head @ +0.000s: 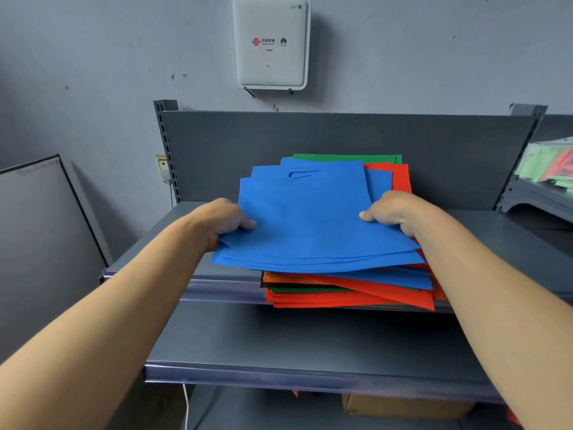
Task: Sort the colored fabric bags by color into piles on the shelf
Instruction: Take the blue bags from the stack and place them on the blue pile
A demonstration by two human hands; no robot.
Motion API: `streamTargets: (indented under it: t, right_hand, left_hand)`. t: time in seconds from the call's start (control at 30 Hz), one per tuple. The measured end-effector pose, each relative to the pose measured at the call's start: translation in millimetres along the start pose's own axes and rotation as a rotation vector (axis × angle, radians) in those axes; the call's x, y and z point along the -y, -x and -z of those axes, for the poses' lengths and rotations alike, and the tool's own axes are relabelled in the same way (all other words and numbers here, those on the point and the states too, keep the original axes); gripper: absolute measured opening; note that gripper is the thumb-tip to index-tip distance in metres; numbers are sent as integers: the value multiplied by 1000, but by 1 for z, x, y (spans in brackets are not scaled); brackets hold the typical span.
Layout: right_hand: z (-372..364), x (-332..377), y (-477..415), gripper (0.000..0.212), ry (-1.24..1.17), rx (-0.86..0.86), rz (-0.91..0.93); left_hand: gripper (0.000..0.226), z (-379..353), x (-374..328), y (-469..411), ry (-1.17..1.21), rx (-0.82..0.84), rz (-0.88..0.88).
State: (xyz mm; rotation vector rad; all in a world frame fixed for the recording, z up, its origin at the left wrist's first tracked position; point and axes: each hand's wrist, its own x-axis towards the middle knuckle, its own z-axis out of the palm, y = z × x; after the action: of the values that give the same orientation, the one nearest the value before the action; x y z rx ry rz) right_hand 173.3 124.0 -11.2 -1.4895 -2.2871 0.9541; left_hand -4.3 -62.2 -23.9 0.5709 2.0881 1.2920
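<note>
A mixed stack of flat fabric bags (347, 296) lies on the grey top shelf (198, 274), with red, orange, green and blue layers showing at its front edge. Several blue bags (310, 225) are lifted off the top of the stack, their near edges fanned out. My left hand (224, 221) grips their left edge, thumb on top. My right hand (393, 212) grips their right edge the same way. Behind them, red bags (401, 178) and a green bag (347, 157) stick out at the back of the stack.
A lower grey shelf (310, 346) juts out under the top one. The shelf's dark back panel (341, 135) stands behind the stack. A white router (269, 45) hangs on the wall above. Pale green and red items (548, 162) sit on a neighbouring shelf at right.
</note>
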Motion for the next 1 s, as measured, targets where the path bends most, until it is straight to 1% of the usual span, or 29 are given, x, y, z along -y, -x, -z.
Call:
streamTargets:
  t: [0.1,0.2,0.3,0.37,0.47,0.53,0.67,0.73,0.8,0.9,1.0]
  right_hand:
    - [-1,1,2,53,-21,-10,2]
    - [-5,4,5,54,-91,1,18]
    - [-9,7,9,57,-142,-5,14]
    - [-10,8,13,56,-163,-22,3]
    - [-10,8,16,55,-211,-42,-19]
    - [-11,9,17,50,-237,-60,4]
    - [-15,17,18,37,-237,-178,181]
    - [-14,28,22,39,-188,-256,261]
    - [-14,41,26,36,-166,-310,336]
    - [-19,61,35,28,-189,-352,455]
    - [-29,80,46,31,-257,-358,547]
  left_hand:
    - [19,2,3,-3,-5,-17,-11]
    - [26,3,3,-4,-78,-51,-34]
    - [25,0,3,-3,-152,-72,-92]
    - [27,-1,5,-2,-155,-56,-111]
    - [29,3,7,0,-157,22,-117]
    - [25,7,9,0,-210,4,-159]
    - [27,10,4,2,-247,-146,-323]
    - [24,14,-1,6,-257,-244,-419]
    - [20,20,-5,9,-279,-337,-496]
    - [18,28,-4,18,-328,-471,-577]
    - [18,39,2,28,-340,-577,-612]
